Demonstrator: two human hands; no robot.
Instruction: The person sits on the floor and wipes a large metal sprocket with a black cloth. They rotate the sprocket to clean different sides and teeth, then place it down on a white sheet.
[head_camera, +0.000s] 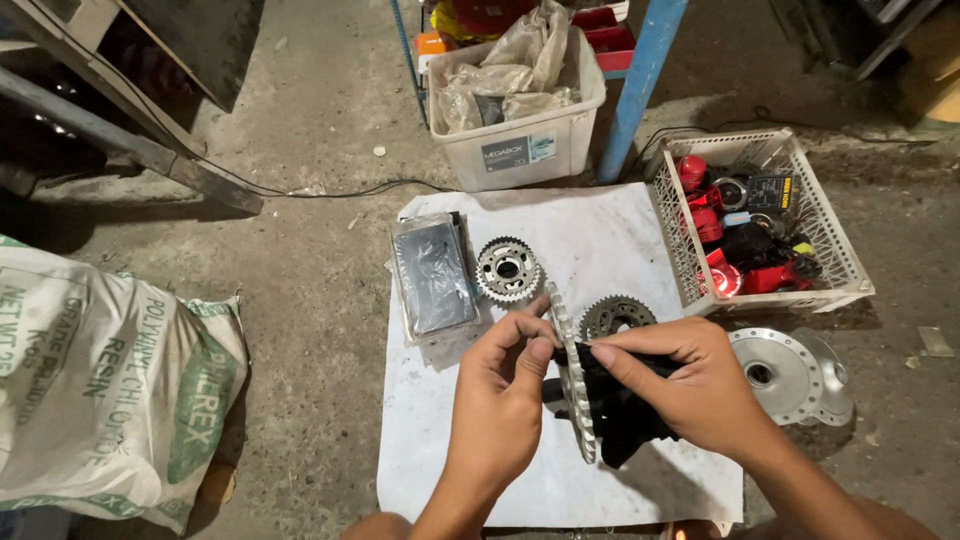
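On the concrete floor (320, 200) lies a white sheet (600, 240), and over its middle both hands work on one assembly. The left hand (500, 400) pinches the toothed rim of a large sprocket (572, 385) between thumb and forefinger; the sprocket is thin, silvery metal, held edge-on and nearly upright. The right hand (690, 385) is closed around a black part (625, 420) pressed against the sprocket's right face; it is dark, matte and blocky, mostly hidden under the fingers.

Just behind the hands a dark gear (617, 316) lies flat on the sheet, and to its left a lighter steel gear (507, 269), round with fine teeth and a hollow hub. Beside that lies a flat packet (434, 278) in clear, glossy plastic with a dark grey slab inside.

At the sheet's right edge stands a white lattice basket (835, 240) holding red and black parts (740, 240), some shiny, heaped together. Near its front, on the floor, lie two round metal discs (790, 375) with drilled holes, one overlapping the other.

Behind the sheet is a translucent white bin (520, 140) stuffed with crumpled plastic bags (510, 70). A blue post (645, 80) rises beside it. A woven sack (100, 390), white with green print, slumps at the left.
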